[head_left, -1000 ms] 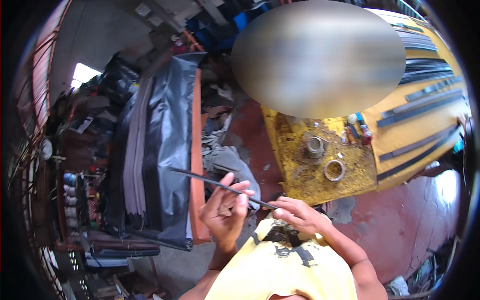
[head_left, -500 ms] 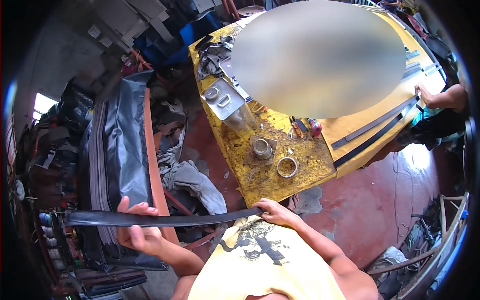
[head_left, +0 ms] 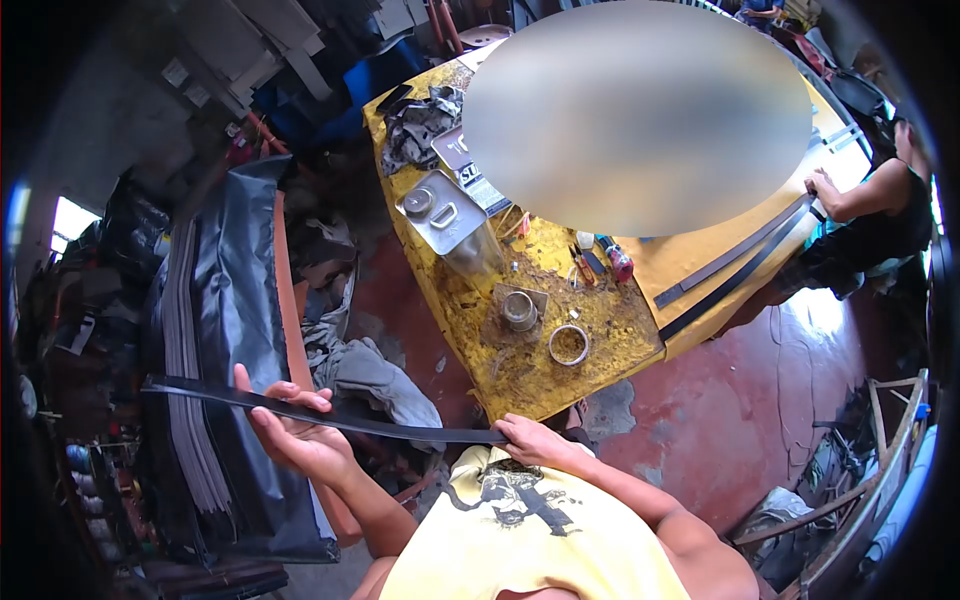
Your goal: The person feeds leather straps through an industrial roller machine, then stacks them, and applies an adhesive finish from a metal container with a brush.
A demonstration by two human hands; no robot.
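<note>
A long black strip [head_left: 410, 431], seemingly leather or similar, stretches across in front of my body, its free far end up at the left. My right hand [head_left: 545, 444] is closed on the strip's right end, close to my yellow shirt. My left hand [head_left: 305, 440] is palm up with its fingers partly spread. The strip runs across it between the thumb and fingers, which support it loosely. Below the left hand stands a stack of folded sheets under black glossy material [head_left: 255, 300].
A glue-stained yellow table [head_left: 530, 385] holds a metal can [head_left: 445, 220], an open jar [head_left: 519, 311], a round container [head_left: 568, 345] and hand tools [head_left: 590, 262]. At its right edge a co-worker [head_left: 870, 200] handles dark strips [head_left: 735, 252]. A large blurred oval hides the table's middle.
The strip's left end has risen, so the strip now slopes down toward my right hand. My left hand has shifted slightly right along it and turned. The co-worker's arm has moved slightly left.
</note>
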